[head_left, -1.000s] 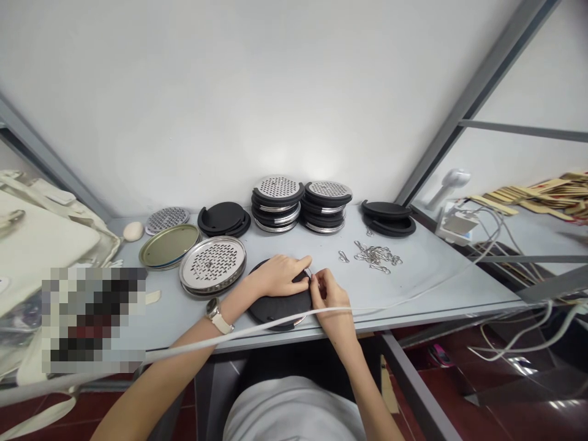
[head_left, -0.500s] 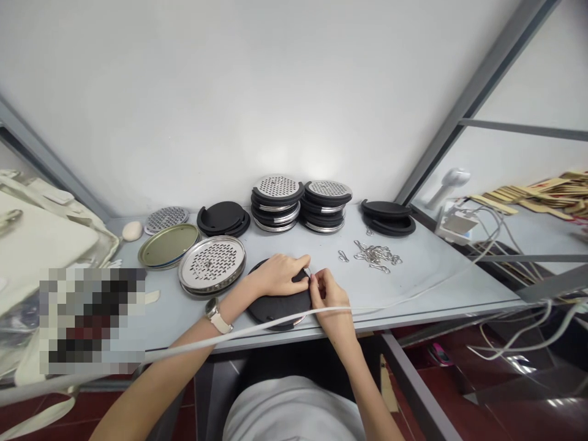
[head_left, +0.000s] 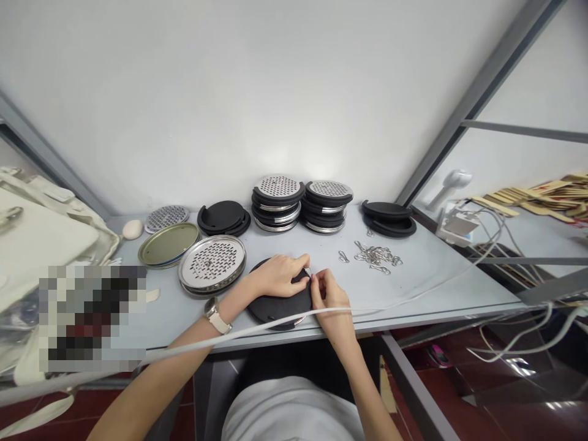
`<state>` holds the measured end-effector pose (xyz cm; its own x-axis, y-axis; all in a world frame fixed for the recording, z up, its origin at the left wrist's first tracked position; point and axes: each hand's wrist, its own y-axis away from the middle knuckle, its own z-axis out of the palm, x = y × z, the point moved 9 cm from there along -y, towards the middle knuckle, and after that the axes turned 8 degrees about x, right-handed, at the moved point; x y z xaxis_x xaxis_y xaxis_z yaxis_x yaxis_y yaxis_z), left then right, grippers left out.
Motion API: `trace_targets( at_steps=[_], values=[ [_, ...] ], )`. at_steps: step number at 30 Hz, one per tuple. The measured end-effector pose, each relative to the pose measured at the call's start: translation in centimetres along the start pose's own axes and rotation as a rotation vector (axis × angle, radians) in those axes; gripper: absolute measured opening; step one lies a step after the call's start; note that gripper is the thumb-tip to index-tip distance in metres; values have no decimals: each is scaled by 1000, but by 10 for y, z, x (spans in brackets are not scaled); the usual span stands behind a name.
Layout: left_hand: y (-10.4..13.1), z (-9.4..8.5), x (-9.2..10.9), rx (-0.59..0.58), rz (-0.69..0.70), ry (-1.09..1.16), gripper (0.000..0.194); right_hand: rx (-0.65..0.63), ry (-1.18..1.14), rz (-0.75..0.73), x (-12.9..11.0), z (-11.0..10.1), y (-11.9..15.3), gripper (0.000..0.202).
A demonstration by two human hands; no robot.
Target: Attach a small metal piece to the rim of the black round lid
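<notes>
In front of me at the table's near edge lies a black round case (head_left: 281,306), with a bit of shiny metal rim showing at its lower right. My left hand (head_left: 280,275) rests over its top, thumb and forefinger closed on its right edge. Between those fingers a small metal glint (head_left: 307,270) shows, too small to make out. My right hand (head_left: 331,297) pinches at the same edge with bent fingers; what lies in its fingertips is hidden. Small metal clips (head_left: 377,255) lie in a loose pile to the right, with a single clip (head_left: 343,256) nearer.
Stacked cases with perforated metal discs (head_left: 278,186) stand by the wall. Left of my hands lie a perforated metal disc (head_left: 211,263), a gold-coloured lid (head_left: 169,245) and black covers (head_left: 223,217). More black covers (head_left: 388,211) sit right. A white cable (head_left: 390,304) crosses before my wrists.
Both hands stay at the right edge of the black case with almost the same grip. Only a slight shift of the camera view shows.
</notes>
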<state>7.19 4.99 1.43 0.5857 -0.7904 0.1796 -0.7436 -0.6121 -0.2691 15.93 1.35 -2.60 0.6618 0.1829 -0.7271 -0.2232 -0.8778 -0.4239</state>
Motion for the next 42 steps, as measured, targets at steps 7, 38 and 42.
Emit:
trace_targets(
  at_steps=[7,38,42],
  values=[
    [1,1,-1,-3,3,22,16,-5,16,3,-1,-1,1,21],
    [1,1,1,12,15,26,18,-1,24,9,2,0,0,20],
    [1,2,0,-3,-1,39,20,-10,26,30,5,1,-1,20]
  ],
)
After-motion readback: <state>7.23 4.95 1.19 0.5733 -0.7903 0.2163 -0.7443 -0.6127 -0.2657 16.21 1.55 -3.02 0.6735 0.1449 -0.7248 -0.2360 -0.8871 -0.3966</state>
